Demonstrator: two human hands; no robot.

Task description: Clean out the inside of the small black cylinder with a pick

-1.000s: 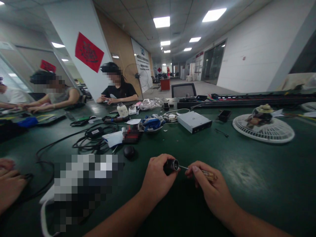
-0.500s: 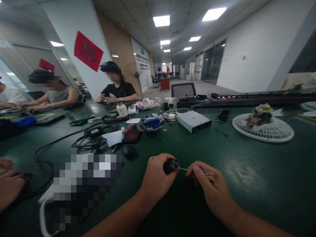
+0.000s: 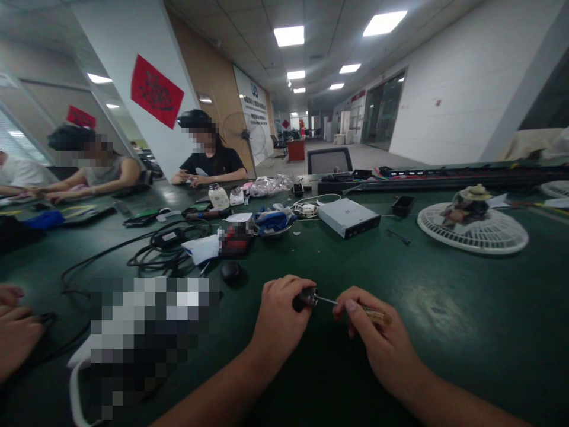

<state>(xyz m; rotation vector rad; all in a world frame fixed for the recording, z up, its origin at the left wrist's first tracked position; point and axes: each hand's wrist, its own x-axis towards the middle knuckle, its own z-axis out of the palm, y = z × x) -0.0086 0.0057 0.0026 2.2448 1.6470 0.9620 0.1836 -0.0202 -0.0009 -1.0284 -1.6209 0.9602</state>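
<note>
Near the middle of the green table, my left hand is closed around a dark cylindrical part, its open end facing right. My right hand grips a screwdriver by its yellowish translucent handle. The thin metal shaft points left, and its tip meets the end of the cylinder; whether it sits inside or at the rim I cannot tell. Left of and beyond my left hand lies a black rounded object.
A silver disc drive, a white fan grille, blue cloth in a bowl and coiled black cable lie beyond my hands. Another person's hand rests at left. Further people sit across the table.
The cylinder has turned slightly, so less of its open end shows. The screwdriver's shaft now slants more and its tip has shifted up and left with the cylinder.
</note>
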